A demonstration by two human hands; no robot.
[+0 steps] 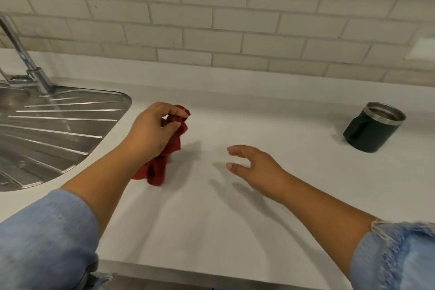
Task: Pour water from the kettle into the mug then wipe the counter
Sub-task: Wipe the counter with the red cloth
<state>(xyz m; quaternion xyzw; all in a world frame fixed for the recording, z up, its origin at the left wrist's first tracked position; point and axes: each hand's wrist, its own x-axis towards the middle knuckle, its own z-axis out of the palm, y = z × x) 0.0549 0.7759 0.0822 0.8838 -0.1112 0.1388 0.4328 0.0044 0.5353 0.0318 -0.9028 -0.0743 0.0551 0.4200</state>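
Mug point(373, 126), dark with a steel rim, stands upright near the counter's point(235, 219) right edge, well apart from both of my hands, and I cannot tell whether it holds water. My left hand point(154, 128) pinches a crumpled red cloth point(162, 165) between thumb and fingertips, its lower end touching the counter just beside the steel draining board point(58, 125) at the left edge. My right hand point(255, 165) is empty, fingers spread and loosely curled over the bare middle of the counter, near the cloth.

A kitchen: steel sink drainer point(54, 125), tap point(21, 49), tiled wall point(235, 19), white counter point(235, 219).
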